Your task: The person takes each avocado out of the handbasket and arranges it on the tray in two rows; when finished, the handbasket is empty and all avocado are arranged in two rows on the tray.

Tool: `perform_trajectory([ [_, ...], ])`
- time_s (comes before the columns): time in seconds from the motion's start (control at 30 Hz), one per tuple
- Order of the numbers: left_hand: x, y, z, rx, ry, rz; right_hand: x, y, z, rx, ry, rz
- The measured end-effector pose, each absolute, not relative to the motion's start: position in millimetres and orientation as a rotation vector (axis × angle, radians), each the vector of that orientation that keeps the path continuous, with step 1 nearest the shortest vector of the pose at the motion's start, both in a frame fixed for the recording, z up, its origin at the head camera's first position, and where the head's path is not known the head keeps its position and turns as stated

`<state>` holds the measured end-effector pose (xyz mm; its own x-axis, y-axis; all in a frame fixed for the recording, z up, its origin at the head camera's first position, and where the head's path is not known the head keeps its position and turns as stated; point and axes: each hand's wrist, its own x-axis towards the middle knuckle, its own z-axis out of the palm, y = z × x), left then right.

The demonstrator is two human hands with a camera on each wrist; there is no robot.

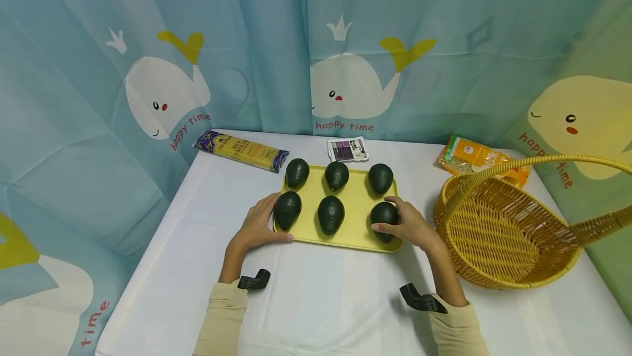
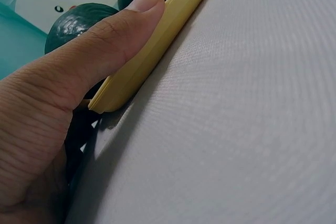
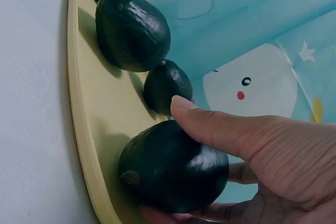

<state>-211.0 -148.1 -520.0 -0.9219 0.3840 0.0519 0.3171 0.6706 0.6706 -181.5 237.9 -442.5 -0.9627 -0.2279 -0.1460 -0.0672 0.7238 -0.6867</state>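
In the head view, several dark green avocados stand in two rows on a yellow tray [image 1: 355, 202]. My right hand [image 1: 407, 224] holds the front right avocado [image 1: 384, 219] between thumb and fingers. The right wrist view shows that avocado [image 3: 173, 169] in the grasp, low over the tray, with the fingers partly hidden behind it. At the tray's front left corner, my left hand [image 1: 260, 223] grips the edge, its thumb along the front rim and its fingers by the left side. The front left avocado [image 1: 287, 210] sits right beside those fingers. In the left wrist view the thumb [image 2: 121, 35] lies against the tray wall.
A wicker basket [image 1: 456, 246] with a tall handle stands right of the tray. Behind it lies an orange packet [image 1: 479, 157]. A yellow and blue noodle packet [image 1: 242, 150] and a small white and purple sachet [image 1: 348, 149] lie along the back, before a printed curtain.
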Motion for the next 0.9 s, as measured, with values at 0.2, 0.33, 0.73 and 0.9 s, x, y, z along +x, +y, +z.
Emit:
perform_trajectory([
  [0.2,-210.1,-147.8,-520.9,0.574,2.774,1.103,-179.9,240.0,-438.6,-0.255,2.76,-1.033],
  [0.33,-208.6,-147.7,-520.7,0.565,2.768,1.107,-179.8,240.2,-437.6,-0.266,2.741,-1.064],
  [0.73,-207.9,-147.2,-522.3,0.585,2.785,1.116,-183.3,241.7,-439.1,-0.214,2.679,-1.098],
  [0.9,-210.3,-148.1,-521.0,0.601,2.794,1.109,-183.7,242.2,-435.4,-0.213,2.669,-1.112],
])
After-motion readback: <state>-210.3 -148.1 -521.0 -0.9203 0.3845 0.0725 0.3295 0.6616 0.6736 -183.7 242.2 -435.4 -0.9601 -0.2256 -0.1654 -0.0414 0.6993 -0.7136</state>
